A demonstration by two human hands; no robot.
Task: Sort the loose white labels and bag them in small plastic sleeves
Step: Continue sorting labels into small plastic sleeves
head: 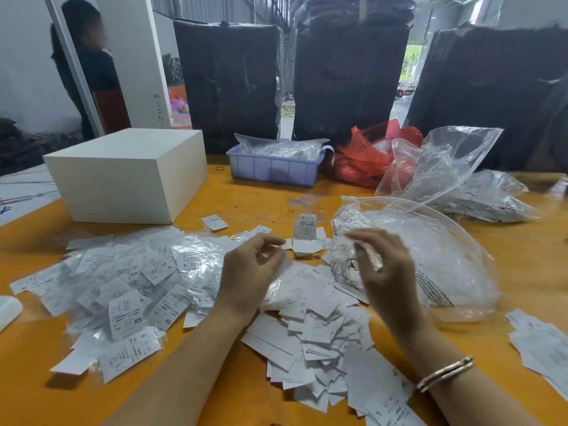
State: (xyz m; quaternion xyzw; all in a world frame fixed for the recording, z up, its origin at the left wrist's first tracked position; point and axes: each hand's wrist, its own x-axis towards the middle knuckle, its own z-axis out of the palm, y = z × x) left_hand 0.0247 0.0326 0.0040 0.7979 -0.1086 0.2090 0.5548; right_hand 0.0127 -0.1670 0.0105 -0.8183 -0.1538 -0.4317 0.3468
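Left hand (252, 265) is raised over the middle of the table, fingers curled inward with thumb and fingertips close together; it seems to pinch something thin and clear, but blur makes it hard to confirm. Right hand (381, 265) is raised opposite it, fingers curled, pinching a small plastic sleeve (367, 256) that hangs from the fingertips. A bracelet (445, 372) sits on the right wrist.

Directly under and between the hands lies a heap of loose white labels (310, 336), spreading toward the near edge of the orange table (498, 250). Left of that heap is a wide pile of bagged labels (129, 287) in clear sleeves, size marks XS and S readable on several. One label (305, 230) stands upright just beyond the hands. More white labels (541, 342) lie at the right edge.

Just right of the right hand is a large clear bag (430, 256) with printed text, mouth open toward the hands. Behind it are more crumpled clear bags (445, 167) and a red plastic bag (365, 158). A lilac plastic bin (273, 170) holding clear packets sits at the far centre, a white box (129, 176) far left. Black-wrapped bundles (347, 78) stand behind the table. A person (92, 56) in dark clothes stands at the far left.
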